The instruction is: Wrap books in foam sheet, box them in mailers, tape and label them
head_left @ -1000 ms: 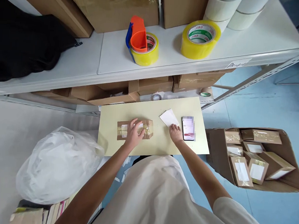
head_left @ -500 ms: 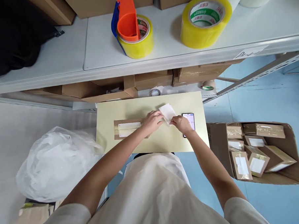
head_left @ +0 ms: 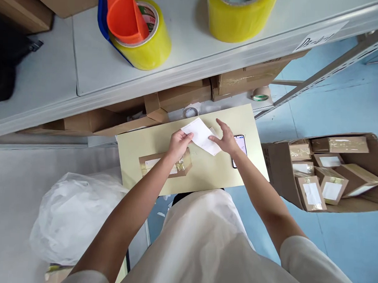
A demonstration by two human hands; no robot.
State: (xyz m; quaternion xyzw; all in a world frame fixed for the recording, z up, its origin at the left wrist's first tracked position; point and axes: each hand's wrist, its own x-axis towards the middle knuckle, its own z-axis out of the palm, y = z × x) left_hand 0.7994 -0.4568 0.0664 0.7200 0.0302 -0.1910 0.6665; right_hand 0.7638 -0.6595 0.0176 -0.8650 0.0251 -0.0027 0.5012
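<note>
Blue flooring and a grey shelf (head_left: 187,43) framed the pale yellow tabletop (head_left: 212,171), with two rolls of yellow tape (one fitted with an orange and blue cutter (head_left: 125,20)) standing on the shelf above it. Half a second earlier both hands had met at the folded-looking white paper; now the left hand (head_left: 179,145) had drawn one sheet (head_left: 201,136) leftward, and a second slip (head_left: 215,133) showed from beneath its right side. That meant, as far as I could judge, that the pieces were coming apart and the left hand alone carried the sheet.

Left fingers were closed on its left corner, thumb on top. Right fingers were spread wide, the thumb lying at the sheet's right edge; whether the right hand (head_left: 227,140) pressed there I could not tell, but it had no closed grip.

White, flat and roughly rectangular, the sheet sat askew over the far middle of the tabletop, its nearer corner pointing toward the person. Any print on it was too faint to read. Nearer and to the left lay a taped brown parcel (head_left: 184,163) with a white label, partly behind the left forearm; a lit phone (head_left: 241,143) lay beside the right wrist, partly covered.
</note>
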